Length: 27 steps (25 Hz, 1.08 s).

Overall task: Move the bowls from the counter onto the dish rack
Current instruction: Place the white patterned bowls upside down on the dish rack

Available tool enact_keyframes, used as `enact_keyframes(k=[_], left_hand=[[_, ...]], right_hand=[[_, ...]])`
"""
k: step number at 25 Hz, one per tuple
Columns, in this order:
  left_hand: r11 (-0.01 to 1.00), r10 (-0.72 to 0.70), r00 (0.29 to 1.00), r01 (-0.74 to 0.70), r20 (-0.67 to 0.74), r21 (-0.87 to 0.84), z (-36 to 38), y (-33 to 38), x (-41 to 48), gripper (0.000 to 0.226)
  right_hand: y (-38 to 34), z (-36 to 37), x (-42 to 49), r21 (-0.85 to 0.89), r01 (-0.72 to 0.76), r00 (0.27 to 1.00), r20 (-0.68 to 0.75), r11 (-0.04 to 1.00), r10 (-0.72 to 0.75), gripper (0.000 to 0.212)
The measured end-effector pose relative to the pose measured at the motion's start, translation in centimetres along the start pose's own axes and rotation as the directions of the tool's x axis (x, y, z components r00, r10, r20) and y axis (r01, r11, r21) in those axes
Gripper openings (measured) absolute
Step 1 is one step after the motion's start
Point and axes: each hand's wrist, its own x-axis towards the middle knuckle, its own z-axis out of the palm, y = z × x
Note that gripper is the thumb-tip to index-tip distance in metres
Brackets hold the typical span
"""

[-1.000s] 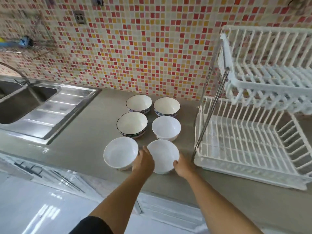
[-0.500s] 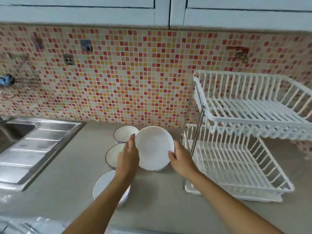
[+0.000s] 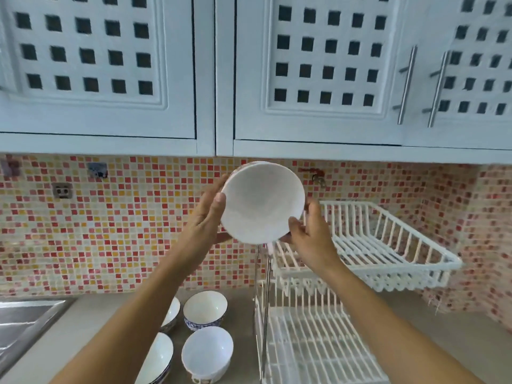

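Counter: matte grey-beige stone-look worktop (image 3: pixel 238 309), smooth and flat; stainless steel sink drainboard (image 3: pixel 19 322) at the left edge.
Bowls on counter: four glossy round ceramic bowls, all upright, mouths up. Nearest are a dark-rimmed white bowl (image 3: pixel 158 361), partly behind the left forearm, and a plain white bowl (image 3: pixel 207 353). Behind them, a blue-patterned white bowl (image 3: pixel 205 310) and another bowl (image 3: pixel 172 314) mostly hidden by the arm.
Rack: two-tier white plastic-slat dish rack (image 3: pixel 313 342) on a thin metal post, just right of the bowls; upper tier (image 3: pixel 374 253) tilted.
Left hand: left hand (image 3: pixel 205 220) mostly open, fingers extended, thumb lying along the bowl's left rim, palm cupping that side.
Right hand: right hand (image 3: pixel 311 236) half curled, thumb on the lower right rim, fingers behind.
Held bowl: smooth white round ceramic bowl (image 3: pixel 261 202) held in the air between both hands, above the counter and just left of the upper tier; tipped on edge, mouth facing the camera.
Background: red, orange and cream mosaic tile wall (image 3: pixel 124 217); pale blue lattice cabinet doors (image 3: pixel 318 79) above.
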Motion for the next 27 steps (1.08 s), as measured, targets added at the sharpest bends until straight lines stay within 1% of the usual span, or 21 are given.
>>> enact_keyframes(k=[2,3,5,6,7,9,10,11,12,13,14,16,17,18,19,21,22,24,27], left_hand=[[0.993,-0.025,0.995,0.036,0.096,-0.111,2.2,0.7,1.9,0.050],[0.988,-0.024,0.993,0.041,0.112,-0.150,3.3,1.1,2.7,0.050],[0.984,-0.012,0.994,0.032,0.111,-0.174,5.0,1.2,4.6,0.053],[0.986,-0.023,0.994,0.040,0.104,-0.165,5.7,0.9,5.4,0.058],[0.990,-0.037,0.994,0.050,0.099,-0.133,6.2,0.4,6.1,0.064],[0.999,-0.048,0.994,0.047,0.098,0.008,7.9,-0.8,7.4,0.070],[0.993,-0.030,0.995,0.018,0.098,0.121,8.8,-1.3,7.9,0.069],[0.968,0.005,0.994,-0.032,0.107,0.247,10.0,-1.9,8.7,0.068],[0.928,0.042,0.992,-0.084,0.121,0.364,11.1,-2.5,9.3,0.069],[0.878,0.075,0.987,-0.135,0.145,0.460,12.3,-3.1,9.8,0.073],[0.819,0.099,0.979,-0.182,0.178,0.544,13.2,-3.6,10.0,0.075],[0.708,0.119,0.959,-0.263,0.256,0.655,14.5,-4.6,10.5,0.076],[0.685,0.104,0.953,-0.275,0.283,0.675,14.9,-5.2,10.8,0.078],[0.683,0.069,0.952,-0.262,0.298,0.682,15.2,-5.6,11.1,0.081],[0.690,0.002,0.954,-0.218,0.299,0.690,15.3,-6.3,11.4,0.087],[0.675,-0.173,0.942,-0.098,0.287,0.731,15.2,-7.5,12.1,0.103],[0.644,-0.238,0.927,-0.073,0.291,0.761,15.1,-8.1,12.5,0.109],[0.578,-0.309,0.901,-0.077,0.306,0.812,14.9,-9.2,12.9,0.112],[0.498,-0.357,0.878,-0.112,0.320,0.860,15.2,-10.2,12.9,0.108]], right_hand=[[1.1,-2.4,0.9,0.121,-0.030,1.000,0.007,0.992,0.030,0.029],[1.8,-3.5,1.5,0.181,-0.056,0.998,0.033,0.982,0.051,0.029],[2.8,-5.8,2.9,0.219,-0.129,0.988,0.109,0.967,0.108,0.024],[3.0,-6.8,3.6,0.229,-0.169,0.982,0.122,0.959,0.144,0.021],[3.1,-7.6,4.3,0.264,-0.183,0.980,0.122,0.947,0.156,0.024],[3.3,-9.8,5.7,0.280,-0.178,0.978,0.161,0.943,0.136,0.041],[3.5,-10.7,6.3,0.208,-0.183,0.968,0.210,0.961,0.139,0.048],[4.1,-11.8,7.1,0.085,-0.206,0.948,0.265,0.975,0.177,0.053],[4.8,-12.7,7.7,-0.074,-0.237,0.916,0.315,0.969,0.248,0.060],[5.6,-13.5,8.2,-0.227,-0.255,0.877,0.355,0.940,0.323,0.065],[6.4,-14.0,8.8,-0.327,-0.264,0.837,0.389,0.907,0.384,0.067],[8.1,-14.6,9.7,-0.375,-0.273,0.779,0.454,0.886,0.432,0.071],[9.0,-14.8,10.1,-0.359,-0.278,0.770,0.471,0.891,0.430,0.075],[10.1,-14.9,10.6,-0.328,-0.288,0.774,0.474,0.900,0.420,0.079],[11.2,-14.9,11.1,-0.293,-0.288,0.782,0.477,0.912,0.400,0.083],[12.9,-14.3,11.6,-0.287,-0.229,0.802,0.486,0.930,0.347,0.090],[13.4,-13.9,11.7,-0.314,-0.176,0.811,0.490,0.933,0.318,0.093],[14.6,-13.0,11.7,-0.386,-0.071,0.819,0.504,0.920,0.275,0.096],[15.9,-12.1,11.2,-0.446,0.000,0.809,0.526,0.895,0.262,0.101]])
